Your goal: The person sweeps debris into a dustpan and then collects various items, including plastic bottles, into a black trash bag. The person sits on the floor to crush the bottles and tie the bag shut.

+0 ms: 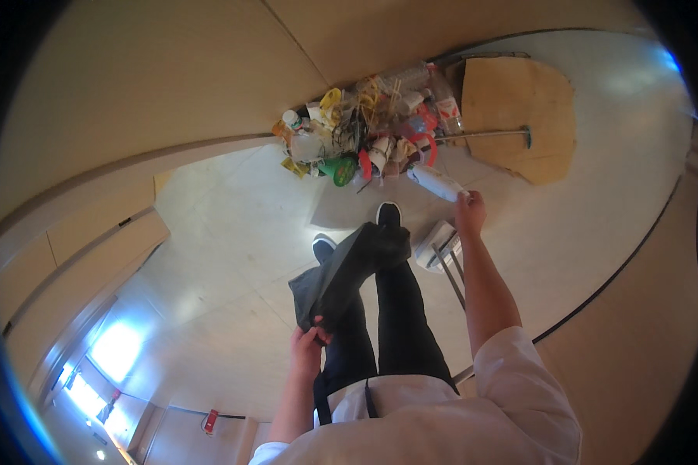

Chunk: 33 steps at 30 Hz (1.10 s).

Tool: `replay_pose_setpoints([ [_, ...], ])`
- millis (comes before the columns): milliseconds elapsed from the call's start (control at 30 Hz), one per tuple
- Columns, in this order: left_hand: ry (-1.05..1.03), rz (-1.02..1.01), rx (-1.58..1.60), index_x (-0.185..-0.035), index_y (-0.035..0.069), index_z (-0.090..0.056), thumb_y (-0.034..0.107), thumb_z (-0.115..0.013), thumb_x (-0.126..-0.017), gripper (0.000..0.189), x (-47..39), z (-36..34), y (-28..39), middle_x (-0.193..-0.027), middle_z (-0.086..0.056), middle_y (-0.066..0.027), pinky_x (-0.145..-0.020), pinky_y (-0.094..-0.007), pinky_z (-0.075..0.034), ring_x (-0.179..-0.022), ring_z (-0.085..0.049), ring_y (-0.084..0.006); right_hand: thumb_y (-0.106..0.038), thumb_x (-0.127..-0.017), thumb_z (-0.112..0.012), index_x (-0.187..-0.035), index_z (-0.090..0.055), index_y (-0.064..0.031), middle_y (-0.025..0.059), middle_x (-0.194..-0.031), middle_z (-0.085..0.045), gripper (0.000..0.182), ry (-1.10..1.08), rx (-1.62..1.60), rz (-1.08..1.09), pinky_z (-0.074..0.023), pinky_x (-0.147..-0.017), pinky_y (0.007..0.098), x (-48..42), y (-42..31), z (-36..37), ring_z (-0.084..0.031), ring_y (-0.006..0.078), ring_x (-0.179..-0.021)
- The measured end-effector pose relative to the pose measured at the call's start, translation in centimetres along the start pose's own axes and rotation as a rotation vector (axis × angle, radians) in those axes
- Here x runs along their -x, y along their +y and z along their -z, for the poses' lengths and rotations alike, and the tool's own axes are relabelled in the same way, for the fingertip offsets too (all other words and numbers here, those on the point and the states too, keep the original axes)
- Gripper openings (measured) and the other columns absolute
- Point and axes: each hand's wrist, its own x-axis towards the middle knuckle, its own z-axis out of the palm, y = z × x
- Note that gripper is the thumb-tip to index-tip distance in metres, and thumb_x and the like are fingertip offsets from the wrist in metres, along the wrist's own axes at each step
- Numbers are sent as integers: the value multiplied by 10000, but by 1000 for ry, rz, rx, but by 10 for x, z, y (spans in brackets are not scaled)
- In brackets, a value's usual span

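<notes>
My left hand (pixel 309 344) grips the edge of a black plastic bag (pixel 349 273), which hangs in front of my legs. My right hand (pixel 471 212) holds a white bottle (pixel 439 183) by one end, its far end close to a pile of waste. In that pile on the floor, a green cup (pixel 338 168) lies at the near side. A clear plastic bottle (pixel 447 110) with a red-and-white label rests at its right end. A small white-capped bottle (pixel 291 119) is at the left, and yellow peel-like scraps (pixel 330 100) lie on top.
A brown cardboard sheet (pixel 517 110) lies right of the pile, with a thin metal rod (pixel 488 134) across it. The pile sits against a beige panel (pixel 198 75). By my right foot, a white-and-grey object (pixel 439 247) with metal tubes stands on the pale floor (pixel 227 232).
</notes>
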Motion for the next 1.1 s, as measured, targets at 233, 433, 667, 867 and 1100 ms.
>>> replay_pose_setpoints([
  [233, -123, -4, -57, -1228, 58, -548, 188, -565, -975, 284, -28, -29, -11, -827, -581, -65, -839, -420, -486, -799, -578, -217, -251, -915, -626, -942, -649, 2, 63, -715, -617, 255, -64, -518, -231, -461, -506, 312, 76, 16, 42, -575, 137, -578],
  [433, -223, 52, 135, -1231, 62, -545, 230, -526, -1005, 283, -60, -26, -17, -714, -537, -62, -849, -433, -478, -723, -554, -226, -207, -972, -572, -919, -616, -15, 25, -677, -541, 204, -232, -666, -283, -392, -458, 248, 179, -12, 71, -505, 84, -553],
  [667, -354, 139, 174, -1525, 95, -406, 314, -507, -1018, 561, -56, -25, 13, -667, -497, -37, -850, -416, -470, -644, -508, -201, -183, -933, -617, -952, -663, 16, 77, -730, -618, 205, -353, -324, 41, -476, -632, 328, 226, -28, 48, -585, 152, -675],
  [867, -492, 30, 172, -1597, 118, -265, 357, -570, -995, 716, -20, -37, 52, -824, -572, -92, -809, -441, -514, -696, -573, -234, -239, -984, -593, -943, -680, 15, 63, -702, -642, 272, -334, -88, 201, -466, -582, 330, 215, -49, 37, -620, 138, -662],
  [1100, -526, 58, 221, -1601, 109, -237, 351, -631, -955, 795, 5, -52, 62, -952, -598, -146, -812, -473, -542, -791, -643, -301, -308, -893, -693, -959, -691, 19, 221, -752, -681, 333, -455, -78, 209, -541, -685, 440, 207, -66, 35, -706, 375, -750],
])
